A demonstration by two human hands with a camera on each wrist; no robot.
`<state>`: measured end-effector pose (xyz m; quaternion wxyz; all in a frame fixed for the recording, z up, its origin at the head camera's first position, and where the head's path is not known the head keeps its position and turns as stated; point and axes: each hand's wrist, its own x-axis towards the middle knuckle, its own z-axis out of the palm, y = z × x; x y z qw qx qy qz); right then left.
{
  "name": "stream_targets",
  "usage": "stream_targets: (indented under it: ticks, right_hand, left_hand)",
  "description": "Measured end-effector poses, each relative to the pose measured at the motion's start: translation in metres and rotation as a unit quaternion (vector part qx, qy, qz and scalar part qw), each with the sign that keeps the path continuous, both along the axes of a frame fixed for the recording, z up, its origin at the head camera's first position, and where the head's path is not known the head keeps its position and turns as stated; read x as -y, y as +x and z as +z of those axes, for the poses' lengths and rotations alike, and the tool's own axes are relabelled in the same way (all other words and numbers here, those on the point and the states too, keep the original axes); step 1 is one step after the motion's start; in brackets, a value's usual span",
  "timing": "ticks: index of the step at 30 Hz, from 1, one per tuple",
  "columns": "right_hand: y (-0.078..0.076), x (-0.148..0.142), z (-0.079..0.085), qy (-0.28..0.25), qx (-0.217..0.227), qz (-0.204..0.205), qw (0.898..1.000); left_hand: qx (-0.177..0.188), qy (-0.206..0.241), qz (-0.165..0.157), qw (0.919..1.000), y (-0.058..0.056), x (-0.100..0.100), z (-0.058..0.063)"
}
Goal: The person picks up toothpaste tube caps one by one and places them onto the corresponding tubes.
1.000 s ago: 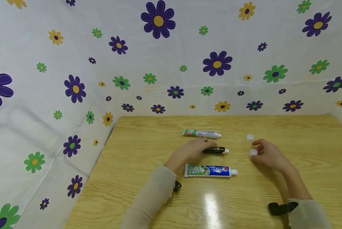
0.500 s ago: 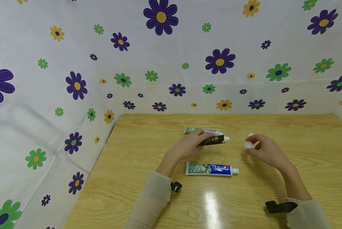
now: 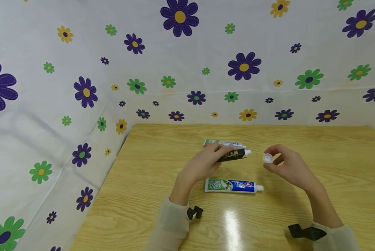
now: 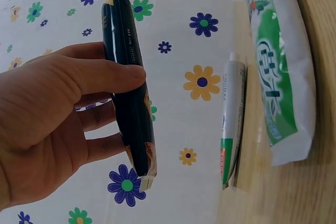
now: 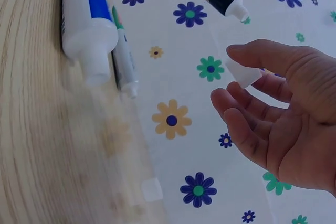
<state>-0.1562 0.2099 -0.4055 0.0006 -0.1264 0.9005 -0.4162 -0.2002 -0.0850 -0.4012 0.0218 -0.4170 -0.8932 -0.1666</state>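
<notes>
The flowered backdrop (image 3: pixel 162 62) is cut off at the top and both sides. The table (image 3: pixel 128 195) shows its far edge and left edge; its near edge is out of frame. The right hand (image 3: pixel 294 169) pinches a cap between thumb and fingers, its other fingers loosely bent. The left hand (image 3: pixel 198 167) grips the black tube, thumb on one side and fingers on the other. The blue-and-green tube (image 3: pixel 234 185) lies on the table, nozzle to the right. The black tube (image 3: pixel 232 155) is raised above the table; its long axis runs left to right, slightly tilted, nozzle toward the cap. The white tube (image 3: pixel 226 143) lies behind it, partly covered in the head view. A short gap separates nozzle and held cap (image 3: pixel 267 158); the cap's orientation is hard to make out. A second cap (image 5: pixel 152 189) appears blurred in the right wrist view.
</notes>
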Motion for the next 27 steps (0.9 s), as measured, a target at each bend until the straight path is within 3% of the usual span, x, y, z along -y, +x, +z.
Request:
stream_targets:
  ticks: [11, 16, 22, 27]
  right_hand:
    - [0.012, 0.007, 0.009, -0.008, -0.075, -0.002, 0.997]
    - [0.016, 0.013, 0.011, 0.001, -0.112, -0.003, 0.994]
    - [0.02, 0.023, 0.013, 0.01, -0.148, 0.008, 0.989]
    - [0.022, 0.029, 0.015, 0.016, -0.175, 0.01, 0.984]
  left_hand:
    - [-0.079, 0.021, -0.015, 0.9965, 0.015, -0.003, 0.012]
    - [-0.089, 0.01, -0.023, 0.9957, 0.021, -0.007, 0.017]
    - [-0.083, 0.008, -0.034, 0.9959, 0.023, -0.013, 0.014]
    - [-0.075, 0.008, -0.024, 0.9969, 0.024, -0.013, 0.014]
